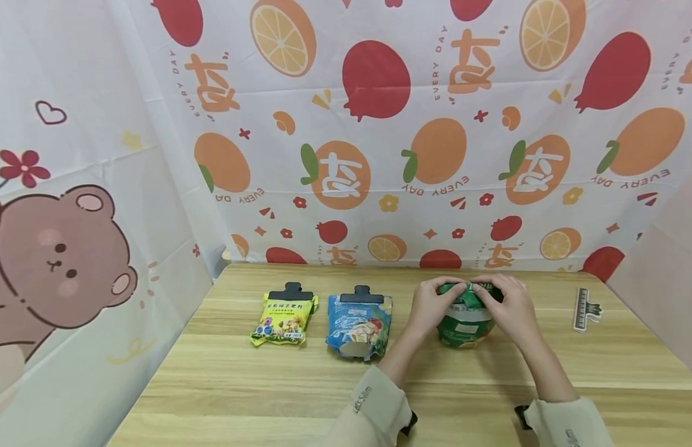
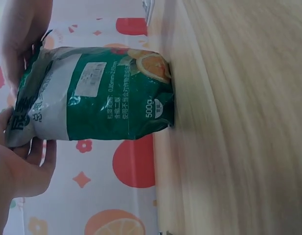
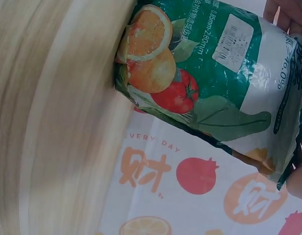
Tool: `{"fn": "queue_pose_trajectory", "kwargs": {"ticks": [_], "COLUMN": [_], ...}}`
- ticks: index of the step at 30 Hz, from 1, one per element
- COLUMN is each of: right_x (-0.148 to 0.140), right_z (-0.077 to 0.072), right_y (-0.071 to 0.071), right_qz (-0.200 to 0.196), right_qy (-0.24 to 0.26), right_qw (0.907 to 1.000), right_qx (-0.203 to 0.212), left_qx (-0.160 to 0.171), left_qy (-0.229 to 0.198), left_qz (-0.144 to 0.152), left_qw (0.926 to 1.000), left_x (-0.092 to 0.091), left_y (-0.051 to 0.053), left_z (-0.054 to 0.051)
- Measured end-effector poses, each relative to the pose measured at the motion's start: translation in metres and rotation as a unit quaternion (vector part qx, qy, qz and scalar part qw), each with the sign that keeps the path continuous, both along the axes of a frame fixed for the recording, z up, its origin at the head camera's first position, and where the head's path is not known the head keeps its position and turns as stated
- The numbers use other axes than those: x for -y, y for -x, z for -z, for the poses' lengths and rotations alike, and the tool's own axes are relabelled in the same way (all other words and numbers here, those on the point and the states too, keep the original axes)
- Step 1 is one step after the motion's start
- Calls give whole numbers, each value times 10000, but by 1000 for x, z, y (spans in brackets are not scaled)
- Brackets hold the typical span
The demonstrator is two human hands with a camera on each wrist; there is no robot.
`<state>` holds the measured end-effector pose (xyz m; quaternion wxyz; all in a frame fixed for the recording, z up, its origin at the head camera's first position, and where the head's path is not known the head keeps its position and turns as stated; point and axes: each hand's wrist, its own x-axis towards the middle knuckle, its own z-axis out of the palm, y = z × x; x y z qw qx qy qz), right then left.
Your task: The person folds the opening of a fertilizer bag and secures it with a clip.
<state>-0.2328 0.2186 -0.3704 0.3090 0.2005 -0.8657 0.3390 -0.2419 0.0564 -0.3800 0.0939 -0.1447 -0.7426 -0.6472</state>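
A green-and-white fertilizer bag [image 1: 464,328], printed with fruit and vegetables, stands upright on the table. My left hand [image 1: 433,305] pinches the left part of its top edge, thumb towards me. On the right part of that edge, my right hand [image 1: 512,305] pinches in the same way, so the thumbs almost meet. The top looks folded over between them. In the left wrist view the bag [image 2: 116,98] shows a "500g" mark near its base. Oranges and a tomato show on the bag [image 3: 209,73] in the right wrist view.
To the left lie a yellow-green packet [image 1: 283,320] and a blue packet [image 1: 359,326], each with a black clip across its top. Another clip [image 1: 584,309] lies at the right. A fruit-print cloth [image 1: 480,236] hangs behind the wooden table [image 1: 239,385].
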Motion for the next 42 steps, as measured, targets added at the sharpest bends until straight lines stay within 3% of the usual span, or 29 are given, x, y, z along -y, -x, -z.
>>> {"fn": "queue_pose_trajectory", "kwargs": {"ticks": [7, 22, 28, 31, 33, 35, 38, 42], "right_x": [-15, -23, -23, -25, -28, -31, -37, -40], "right_z": [-2, -2, -3, -2, 1, 4, 7, 8], "right_y": [-3, -3, 0, -1, -2, -4, -6, -5], "right_qz": [106, 731, 699, 591, 472, 349, 29, -488], "right_qy": [110, 222, 271, 539, 933, 1514, 2463, 3354], "right_qw": [9994, 9966, 9970, 9955, 9903, 9787, 9523, 9189], "right_qx": [323, 304, 196, 516, 911, 1344, 1801, 2018], "left_qx": [-7, 74, 146, 168, 228, 282, 397, 448], "left_qy": [-76, -353, -443, -434, -467, -529, -630, -721], "left_qz": [-160, 112, 161, 243, 325, 369, 362, 291], "left_qw": [9998, 9993, 9988, 9986, 9981, 9975, 9966, 9960], "left_x": [4, 8, 8, 9, 11, 13, 14, 15], "left_y": [1, 3, 5, 6, 6, 7, 7, 8], "left_z": [4, 9, 7, 8, 8, 9, 9, 9]}}
